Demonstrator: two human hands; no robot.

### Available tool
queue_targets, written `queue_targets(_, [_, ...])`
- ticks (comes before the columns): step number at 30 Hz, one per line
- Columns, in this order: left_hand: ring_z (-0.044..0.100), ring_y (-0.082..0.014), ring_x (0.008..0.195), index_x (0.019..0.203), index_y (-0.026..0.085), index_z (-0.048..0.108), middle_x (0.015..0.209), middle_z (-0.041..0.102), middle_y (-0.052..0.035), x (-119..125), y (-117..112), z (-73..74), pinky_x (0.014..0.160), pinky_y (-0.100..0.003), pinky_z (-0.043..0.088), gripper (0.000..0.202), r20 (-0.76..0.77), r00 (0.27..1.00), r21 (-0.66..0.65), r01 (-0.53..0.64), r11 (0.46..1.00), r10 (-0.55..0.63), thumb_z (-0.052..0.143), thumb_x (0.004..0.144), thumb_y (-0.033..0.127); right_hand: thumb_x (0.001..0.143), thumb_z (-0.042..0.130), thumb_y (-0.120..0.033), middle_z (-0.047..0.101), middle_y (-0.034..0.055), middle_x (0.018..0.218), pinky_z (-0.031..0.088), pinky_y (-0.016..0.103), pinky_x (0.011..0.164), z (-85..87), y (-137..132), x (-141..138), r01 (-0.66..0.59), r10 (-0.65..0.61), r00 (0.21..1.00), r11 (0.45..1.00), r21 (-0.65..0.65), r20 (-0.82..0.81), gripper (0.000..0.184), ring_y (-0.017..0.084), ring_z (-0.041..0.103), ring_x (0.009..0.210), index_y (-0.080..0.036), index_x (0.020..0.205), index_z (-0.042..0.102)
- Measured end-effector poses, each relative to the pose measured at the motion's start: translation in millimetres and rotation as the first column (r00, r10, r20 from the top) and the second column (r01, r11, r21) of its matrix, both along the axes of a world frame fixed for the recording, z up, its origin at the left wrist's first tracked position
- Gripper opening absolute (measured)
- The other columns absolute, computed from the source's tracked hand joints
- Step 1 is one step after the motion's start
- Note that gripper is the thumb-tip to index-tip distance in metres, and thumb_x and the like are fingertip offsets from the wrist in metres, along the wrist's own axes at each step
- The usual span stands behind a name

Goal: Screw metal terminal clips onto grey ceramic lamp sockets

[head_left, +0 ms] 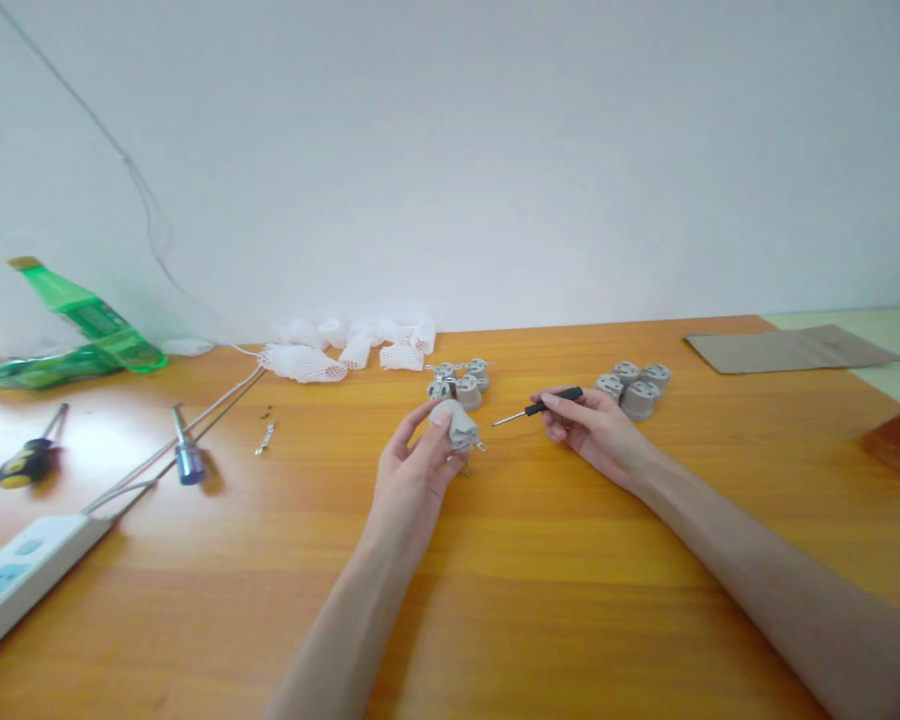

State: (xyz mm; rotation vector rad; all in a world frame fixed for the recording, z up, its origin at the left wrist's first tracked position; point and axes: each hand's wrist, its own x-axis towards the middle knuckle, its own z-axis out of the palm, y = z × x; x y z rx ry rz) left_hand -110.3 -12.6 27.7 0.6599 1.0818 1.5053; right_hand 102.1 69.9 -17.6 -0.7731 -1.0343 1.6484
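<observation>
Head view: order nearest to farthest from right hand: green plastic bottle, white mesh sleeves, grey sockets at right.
1. Grey round plastic sockets, right group, just beyond the right hand.
2. White foam mesh sleeves, back centre.
3. Green plastic bottle, far left.

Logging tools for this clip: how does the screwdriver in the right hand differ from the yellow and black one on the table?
The black screwdriver is held in the right hand; the yellow and black screwdriver lies at the far left of the table. The held one has a slim all-black handle; the other's is thicker and two-coloured. Both have a metal shaft.
</observation>
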Motion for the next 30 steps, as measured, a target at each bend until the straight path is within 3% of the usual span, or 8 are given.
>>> queue_targets(4, [0.069, -0.0155, 0.082, 0.117, 0.015, 0.07, 0.096, 0.075, -0.0066, -25, 6, -6.2, 0.076, -0.027, 0.055, 0.06, -0.435, 0.888, 0.098, -0.116, 0.988, 0.147, 0.089, 0.067, 0.042, 0.07, 0.089, -0.038, 0.074, 0.0035, 0.079, 0.05, 0.027, 0.063, 3.0, -9, -12, 0.057, -0.058, 0.998, 0.998, 0.029, 0.019, 0.037, 0.011, 0.062, 0.064, -0.018, 0.099, 0.079])
queue_targets(7, [0.068, -0.0166, 0.085, 0.105, 0.013, 0.072, 0.097, 0.075, -0.0084, -41, 8, -9.9, 0.077, -0.027, 0.053, 0.052, -0.584, 0.791, 0.14, -0.121, 0.983, 0.181, 0.089, 0.067, 0.043, 0.074, 0.086, -0.043, 0.073, 0.0028, 0.079, 0.049, 0.026, 0.063, 1.2, -17, -21, 0.081, -0.084, 0.995, 0.995, 0.06, 0.051, 0.036, 0.011, 0.062, 0.064, -0.018, 0.1, 0.078])
queue_targets(10, [0.066, -0.0148, 0.079, 0.095, 0.014, 0.067, 0.089, 0.073, -0.0054, -48, 7, -8.0, 0.072, -0.025, 0.052, 0.047, -0.637, 0.752, 0.145, -0.099, 0.985, 0.169, 0.089, 0.066, 0.043, 0.076, 0.084, -0.044, 0.072, 0.0029, 0.073, 0.044, 0.025, 0.055, 0.6, -24, -26, 0.045, -0.055, 0.993, 0.995, 0.092, 0.108, 0.034, 0.011, 0.059, 0.057, -0.017, 0.095, 0.078])
queue_targets(14, [0.062, -0.0117, 0.063, 0.091, 0.019, 0.054, 0.076, 0.068, 0.0015, -48, 2, 1.0, 0.06, -0.022, 0.047, 0.048, -0.668, 0.744, 0.076, 0.049, 0.996, 0.014, 0.088, 0.067, 0.042, 0.075, 0.083, -0.046, 0.073, 0.0047, 0.071, 0.043, 0.026, 0.052, 4.9, -33, -31, -0.072, 0.049, 0.983, 0.99, 0.124, 0.179, 0.036, 0.012, 0.06, 0.054, -0.015, 0.093, 0.078])
queue_targets(16, [0.058, -0.0111, 0.057, 0.097, 0.021, 0.051, 0.07, 0.067, 0.0042, -47, -2, 5.1, 0.054, -0.021, 0.043, 0.049, -0.751, 0.659, 0.053, 0.123, 0.991, -0.042, 0.086, 0.069, 0.041, 0.075, 0.084, -0.046, 0.073, 0.0052, 0.07, 0.044, 0.027, 0.052, 6.7, -36, -33, -0.126, 0.092, 0.969, 0.982, 0.141, 0.227, 0.037, 0.014, 0.061, 0.055, -0.015, 0.094, 0.078])
queue_targets(18, [0.055, -0.0111, 0.055, 0.104, 0.022, 0.054, 0.066, 0.064, 0.0059, -47, -5, 7.7, 0.052, -0.021, 0.04, 0.047, -0.858, 0.512, 0.054, 0.19, 0.98, -0.052, 0.084, 0.071, 0.04, 0.076, 0.082, -0.047, 0.073, 0.0051, 0.07, 0.043, 0.026, 0.051, 6.6, -37, -34, -0.145, 0.098, 0.958, 0.976, 0.163, 0.268, 0.036, 0.014, 0.061, 0.055, -0.015, 0.094, 0.078])
queue_targets(22, [0.052, -0.0113, 0.056, 0.109, 0.023, 0.068, 0.067, 0.065, 0.0049, -47, -7, 9.6, 0.056, -0.022, 0.042, 0.041, -0.961, 0.275, 0.071, 0.3, 0.951, -0.015, 0.083, 0.073, 0.035, 0.079, 0.081, -0.045, 0.073, 0.0046, 0.073, 0.043, 0.028, 0.053, 6.1, -33, -29, -0.065, 0.016, 0.972, 0.977, 0.201, 0.235, 0.031, 0.013, 0.059, 0.056, -0.016, 0.093, 0.078])
queue_targets(30, [0.054, -0.0128, 0.058, 0.095, 0.022, 0.077, 0.068, 0.066, 0.0031, -33, -8, 1.3, 0.06, -0.024, 0.043, 0.036, -0.984, 0.169, 0.02, 0.41, 0.912, -0.054, 0.09, 0.065, 0.037, 0.079, 0.081, -0.035, 0.07, 0.0037, 0.07, 0.041, 0.03, 0.052, 36.2, -32, -17, 0.0, -0.007, 0.999, 0.981, 0.194, 0.036, 0.018, 0.014, 0.055, 0.056, -0.021, 0.09, 0.08])
